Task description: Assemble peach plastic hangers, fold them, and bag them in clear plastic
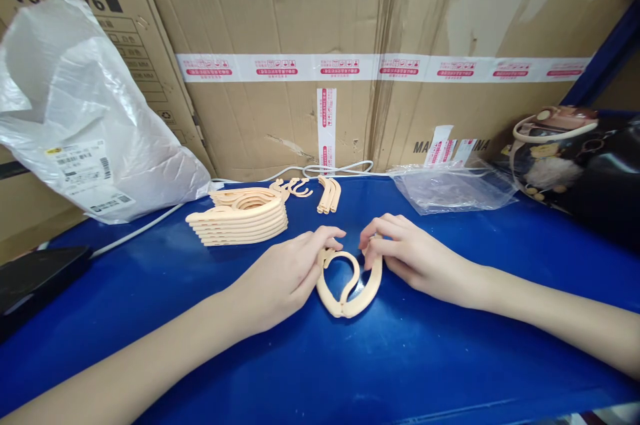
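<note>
Between my two hands is a beige plastic folding hanger (367, 296), its two arms bent up from a joint nearest me and its hook curving inside them. My left hand (293, 272) has its fingers closed on the left arm's end. The right arm's end is gripped by my right hand (417, 253), thumb and fingers bent round it. Both fingertip contacts are partly hidden. Beyond my left hand stands a neat stack of beige folded hangers (240, 222). Several loose hooks (299, 188) and a few curved beige arm pieces (328, 195) lie behind the hanger.
The blue table (320, 372) ends against large cardboard boxes (280, 18). A white plastic mailer bag (100, 118) leans at left, near a dark flat device (40, 285). A white cable (135, 232) runs along the back. Clear plastic bag (450, 188) and a transparent handbag (545, 158) are at right.
</note>
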`<move>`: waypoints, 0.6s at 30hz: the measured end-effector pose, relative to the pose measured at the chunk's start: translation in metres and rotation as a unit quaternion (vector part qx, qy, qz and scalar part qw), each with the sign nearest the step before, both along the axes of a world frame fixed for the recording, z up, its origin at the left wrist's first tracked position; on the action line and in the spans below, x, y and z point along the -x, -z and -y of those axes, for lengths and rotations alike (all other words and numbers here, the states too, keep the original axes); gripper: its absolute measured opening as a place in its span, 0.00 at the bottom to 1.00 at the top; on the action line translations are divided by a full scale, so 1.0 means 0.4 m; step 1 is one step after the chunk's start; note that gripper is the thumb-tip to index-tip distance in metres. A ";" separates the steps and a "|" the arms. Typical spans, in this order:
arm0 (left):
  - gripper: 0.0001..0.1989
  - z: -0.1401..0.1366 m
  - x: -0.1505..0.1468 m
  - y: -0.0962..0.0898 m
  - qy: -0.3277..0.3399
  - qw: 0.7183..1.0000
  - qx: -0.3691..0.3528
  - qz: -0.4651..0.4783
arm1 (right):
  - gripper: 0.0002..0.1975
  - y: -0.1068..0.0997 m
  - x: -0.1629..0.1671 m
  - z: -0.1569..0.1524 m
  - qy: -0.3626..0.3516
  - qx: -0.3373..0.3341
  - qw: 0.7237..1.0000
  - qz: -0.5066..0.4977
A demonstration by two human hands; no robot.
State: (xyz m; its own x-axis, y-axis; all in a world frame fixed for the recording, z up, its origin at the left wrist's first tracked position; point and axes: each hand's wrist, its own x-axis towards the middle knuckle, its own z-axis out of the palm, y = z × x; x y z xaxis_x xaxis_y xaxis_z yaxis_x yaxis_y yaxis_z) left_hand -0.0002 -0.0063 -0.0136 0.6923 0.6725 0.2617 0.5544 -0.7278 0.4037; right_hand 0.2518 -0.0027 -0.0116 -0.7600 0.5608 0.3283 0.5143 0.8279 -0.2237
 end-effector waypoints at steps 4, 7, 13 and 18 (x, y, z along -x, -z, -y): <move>0.26 -0.014 0.006 0.013 0.018 0.999 -0.030 0.006 | 0.17 0.014 -0.006 -0.024 0.020 0.001 0.999 -0.030; 0.27 -0.021 0.010 0.022 0.019 1.000 -0.015 0.012 | 0.16 0.017 -0.004 -0.029 0.021 0.001 0.999 -0.033; 0.27 -0.020 0.012 0.010 0.028 0.999 -0.015 -0.031 | 0.15 0.018 -0.001 -0.025 0.043 -0.015 0.998 -0.043; 0.27 -0.010 0.013 -0.005 0.035 0.999 -0.028 -0.019 | 0.10 0.011 0.002 -0.009 0.159 -0.041 0.986 0.006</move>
